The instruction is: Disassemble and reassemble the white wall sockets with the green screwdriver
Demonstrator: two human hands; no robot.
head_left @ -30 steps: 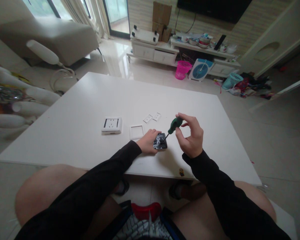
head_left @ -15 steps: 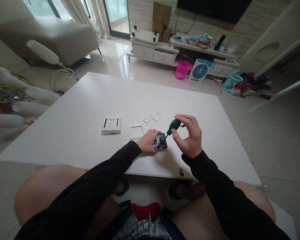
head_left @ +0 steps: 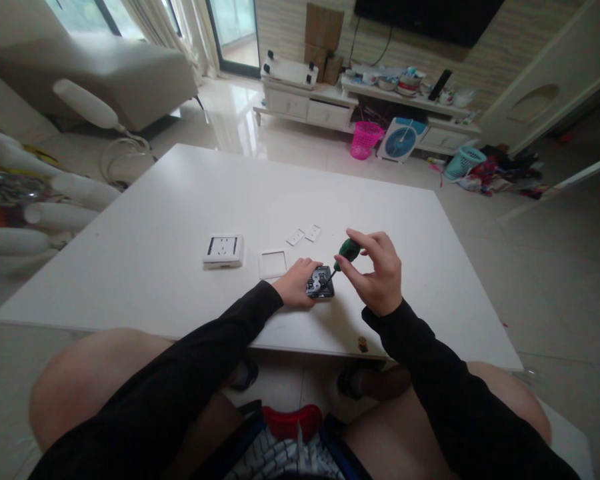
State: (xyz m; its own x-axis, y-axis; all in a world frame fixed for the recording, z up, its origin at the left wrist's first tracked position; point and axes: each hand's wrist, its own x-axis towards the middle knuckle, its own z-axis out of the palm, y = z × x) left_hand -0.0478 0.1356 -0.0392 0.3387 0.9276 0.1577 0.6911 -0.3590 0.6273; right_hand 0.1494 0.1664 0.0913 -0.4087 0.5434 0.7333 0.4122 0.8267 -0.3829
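My left hand (head_left: pixel 299 283) grips a small square switch module (head_left: pixel 320 283) with a dark inside, holding it down on the white table. In my right hand (head_left: pixel 380 273) is a green-handled screwdriver (head_left: pixel 349 251), pinched between thumb and fingers. Its shaft slants down to the left and the tip reaches into the module; the exact spot it touches is too small to make out. A white square frame (head_left: pixel 273 265) lies just left of the module, partly behind my left hand. Two small white switch plates (head_left: pixel 295 237) rest beyond it. Farther left sits a white wall socket (head_left: pixel 223 251).
The white table (head_left: pixel 145 220) spans the space before me, its front edge above my knees. A small brown figure sticker (head_left: pixel 363 344) is near that edge. Beyond the table stand a pink basket (head_left: pixel 366 140), a box fan (head_left: pixel 401 141) and a low white cabinet (head_left: pixel 307 107).
My right thumb and fingers have shifted slightly left around the screwdriver handle. My left hand and the module stay in place.
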